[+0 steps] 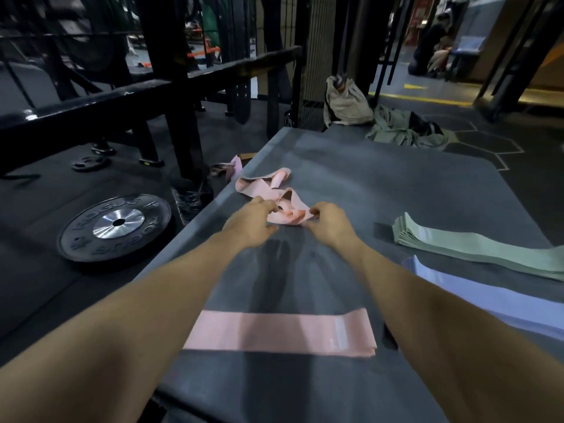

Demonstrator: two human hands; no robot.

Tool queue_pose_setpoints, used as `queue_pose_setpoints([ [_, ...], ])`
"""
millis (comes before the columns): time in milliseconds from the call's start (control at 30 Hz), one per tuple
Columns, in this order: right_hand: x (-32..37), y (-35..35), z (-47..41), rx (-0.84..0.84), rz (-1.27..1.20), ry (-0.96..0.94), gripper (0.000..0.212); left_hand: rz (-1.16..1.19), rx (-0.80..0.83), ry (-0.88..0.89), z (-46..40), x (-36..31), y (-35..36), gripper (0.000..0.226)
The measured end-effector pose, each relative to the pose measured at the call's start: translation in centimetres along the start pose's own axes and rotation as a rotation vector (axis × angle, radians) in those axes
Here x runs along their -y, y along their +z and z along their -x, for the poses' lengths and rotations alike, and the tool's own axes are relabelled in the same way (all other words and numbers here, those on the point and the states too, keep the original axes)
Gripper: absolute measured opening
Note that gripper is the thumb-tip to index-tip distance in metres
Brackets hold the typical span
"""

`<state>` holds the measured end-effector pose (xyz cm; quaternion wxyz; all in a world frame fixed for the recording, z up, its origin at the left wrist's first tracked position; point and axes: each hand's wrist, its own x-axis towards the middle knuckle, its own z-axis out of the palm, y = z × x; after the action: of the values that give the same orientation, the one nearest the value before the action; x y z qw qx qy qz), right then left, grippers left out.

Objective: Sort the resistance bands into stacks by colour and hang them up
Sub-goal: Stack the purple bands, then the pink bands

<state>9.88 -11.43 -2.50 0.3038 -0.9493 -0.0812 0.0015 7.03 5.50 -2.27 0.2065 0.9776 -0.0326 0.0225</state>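
Both hands are out in front, close together, and each one pinches a bit of the same crumpled pink band [287,216]. The left hand [248,222] has its fingers curled on the band's left end, and the right hand [328,222] grips the right end, so the band runs sideways between them. It looks bunched and twisted there, not flat yet. More loose pink band [264,181] trails away from the hands toward the far left corner of the mat [381,184], so the tangle lies just past the fingers. The neat pink stack [280,334] lies flat on the mat on the near side of the hands, between the two forearms, with its long side going left to right too. I think the held band has to be pulled straight and brought back toward the person to land on that stack. The green stack [476,248] sits off to the right of the hands, and the purple stack [488,294] lies just on the near side of the green one.
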Motion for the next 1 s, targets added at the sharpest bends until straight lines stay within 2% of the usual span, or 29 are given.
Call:
queue_pose_setpoints([
  [67,0.0,1.1,-2.0,-0.004,0.007,0.042,0.02,-0.022,-0.014,-0.016,-1.8,0.7,0.3,0.044],
  [133,-0.3,2.2,-3.7,-0.009,0.016,0.066,0.028,-0.03,-0.022,-0.035,-3.3,1.2,0.7,0.044],
  [267,-1.1,3.4,-5.3,-0.058,0.049,0.12,0.021,-0.021,-0.006,-0.042,-4.6,1.8,1.6,0.043],
  [367,-1.0,3.1,-5.1,-0.135,-0.077,0.098,0.019,0.004,-0.012,-0.021,-4.5,1.9,1.7,0.041],
  [500,1.2,0.6,-3.6,-0.21,-0.178,-0.067,0.017,0.144,-0.115,-0.006,-3.7,0.7,0.3,0.038],
  [600,3.6,-2.8,-1.8,-0.245,-0.185,-0.194,0.016,0.228,-0.258,-0.001,-2.6,-1.3,-2.1,0.046],
  [700,6.0,-6.4,0.6,-0.267,-0.2,-0.321,0.015,0.254,-0.324,0.045,-1.2,-3.4,-5.0,0.049],
  [767,7.3,-8.6,2.2,-0.285,-0.232,-0.363,0.014,0.241,-0.324,0.11,-0.2,-4.9,-6.8,0.04],
  [867,8.6,-11.4,4.5,-0.295,-0.233,-0.398,0.012,0.299,-0.343,0.202,1.9,-7.4,-9.3,0.012],
  [1000,8.8,-13.9,6.7,-0.354,-0.161,-0.401,0.016,0.449,-0.392,0.177,4.4,-9.2,-11.8,0.009],
])
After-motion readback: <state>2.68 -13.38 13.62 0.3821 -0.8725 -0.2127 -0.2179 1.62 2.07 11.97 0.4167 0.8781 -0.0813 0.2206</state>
